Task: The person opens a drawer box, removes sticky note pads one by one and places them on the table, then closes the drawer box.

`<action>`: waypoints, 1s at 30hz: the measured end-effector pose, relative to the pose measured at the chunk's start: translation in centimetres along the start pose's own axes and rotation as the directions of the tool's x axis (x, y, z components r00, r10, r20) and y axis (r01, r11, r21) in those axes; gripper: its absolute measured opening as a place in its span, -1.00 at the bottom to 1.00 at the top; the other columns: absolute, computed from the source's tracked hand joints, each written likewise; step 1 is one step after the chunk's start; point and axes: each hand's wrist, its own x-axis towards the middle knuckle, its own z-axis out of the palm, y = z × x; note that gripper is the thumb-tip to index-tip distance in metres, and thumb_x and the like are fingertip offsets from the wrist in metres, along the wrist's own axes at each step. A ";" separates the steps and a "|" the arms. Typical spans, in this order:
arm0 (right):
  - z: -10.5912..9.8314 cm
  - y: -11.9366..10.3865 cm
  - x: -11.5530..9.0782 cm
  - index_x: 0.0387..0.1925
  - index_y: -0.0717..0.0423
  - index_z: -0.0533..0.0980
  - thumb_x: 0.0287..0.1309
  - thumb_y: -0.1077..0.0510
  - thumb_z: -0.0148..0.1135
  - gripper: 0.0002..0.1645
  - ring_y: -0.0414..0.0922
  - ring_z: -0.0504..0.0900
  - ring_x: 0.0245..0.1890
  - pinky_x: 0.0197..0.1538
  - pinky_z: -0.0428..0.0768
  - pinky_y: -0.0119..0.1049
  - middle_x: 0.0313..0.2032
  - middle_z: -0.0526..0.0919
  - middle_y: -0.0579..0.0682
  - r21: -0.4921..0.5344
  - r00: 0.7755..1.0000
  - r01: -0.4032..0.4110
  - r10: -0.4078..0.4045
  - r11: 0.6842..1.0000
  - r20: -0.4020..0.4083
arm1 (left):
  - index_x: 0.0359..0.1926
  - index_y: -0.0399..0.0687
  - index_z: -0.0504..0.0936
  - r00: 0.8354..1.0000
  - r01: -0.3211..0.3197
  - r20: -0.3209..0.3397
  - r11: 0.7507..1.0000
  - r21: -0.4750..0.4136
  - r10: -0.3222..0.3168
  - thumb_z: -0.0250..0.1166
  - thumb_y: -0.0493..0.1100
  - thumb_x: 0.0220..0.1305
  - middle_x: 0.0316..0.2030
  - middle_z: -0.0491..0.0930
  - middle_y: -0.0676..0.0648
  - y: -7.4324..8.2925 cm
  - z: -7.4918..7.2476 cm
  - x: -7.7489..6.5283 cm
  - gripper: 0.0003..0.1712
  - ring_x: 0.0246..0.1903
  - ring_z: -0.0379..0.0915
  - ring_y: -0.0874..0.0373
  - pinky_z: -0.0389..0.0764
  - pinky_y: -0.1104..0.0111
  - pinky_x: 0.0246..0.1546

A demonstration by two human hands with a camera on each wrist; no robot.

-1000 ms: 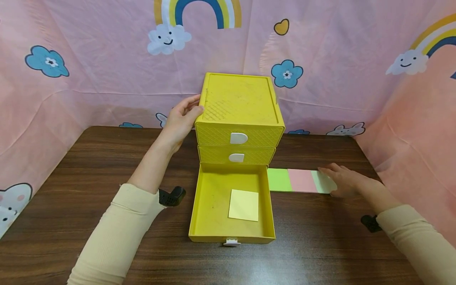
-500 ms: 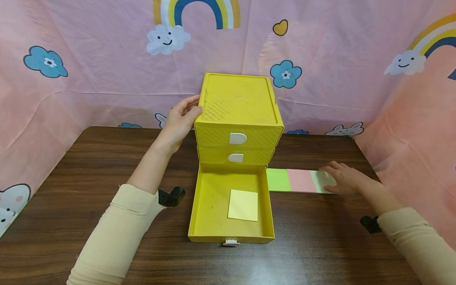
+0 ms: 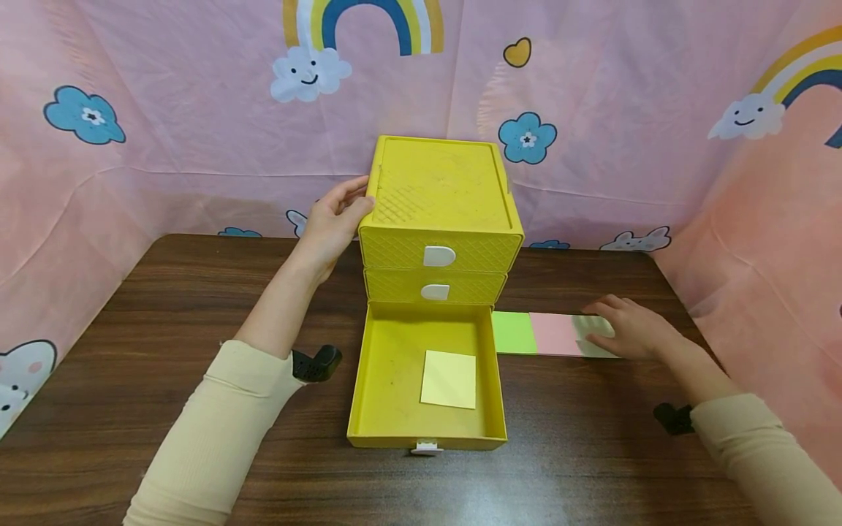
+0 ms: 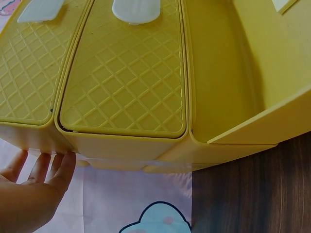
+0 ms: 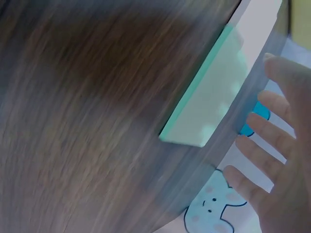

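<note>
A yellow drawer unit stands mid-table with its bottom drawer pulled out. My left hand touches the unit's upper left side, thumb at the top edge; in the left wrist view its fingers lie against that side. Inside the drawer, towards the right, lies a pale yellow sticky note pad. To the right of the unit, a green pad, a pink pad and a mint pad form a row. My right hand hovers over the mint pad with fingers spread, holding nothing.
The dark wooden table carries everything. A pink patterned cloth hangs behind and along both sides. Two upper drawers with white pulls are closed. The open drawer's front wall juts towards me.
My right hand has come off the right end of the mint pad and shifted slightly left over it, its fingers spreading. My left hand and the drawer unit have stayed put.
</note>
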 end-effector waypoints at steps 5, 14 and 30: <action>-0.1 -0.8 0.4 0.03 0.21 0.47 0.07 -0.03 0.26 -0.45 0.25 0.47 -0.02 0.02 0.42 0.17 -0.04 0.50 0.21 -0.012 0.998 0.006 -0.006 1.000 -0.055 | 0.32 0.07 0.27 1.000 -0.001 0.001 1.000 0.003 0.001 0.07 -0.12 0.32 0.23 0.32 -0.05 0.0 -0.1 0.0 -0.46 0.04 0.34 0.15 0.42 0.33 0.02; -0.2 -2.2 0.9 0.01 0.13 0.50 0.05 -0.03 0.28 -0.49 0.20 0.50 -0.06 -0.05 0.46 0.14 -0.05 0.52 0.14 -0.017 0.988 0.035 -0.037 0.999 -0.149 | 0.32 0.07 0.27 1.000 -0.010 0.011 1.000 0.015 0.010 0.07 -0.11 0.32 0.23 0.32 -0.04 -0.1 -0.1 0.0 -0.46 0.03 0.34 0.16 0.43 0.34 0.00; -1.0 -4.7 1.7 -0.01 0.10 0.52 0.02 -0.09 0.28 -0.47 0.09 0.51 -0.05 -0.10 0.51 0.07 -0.05 0.54 0.05 -0.060 0.969 0.126 -0.136 0.990 -0.204 | 0.32 0.07 0.27 1.000 -0.001 0.004 1.000 0.009 0.001 0.07 -0.11 0.31 0.22 0.32 -0.04 0.0 0.0 -0.1 -0.45 0.01 0.35 0.16 0.42 0.33 0.01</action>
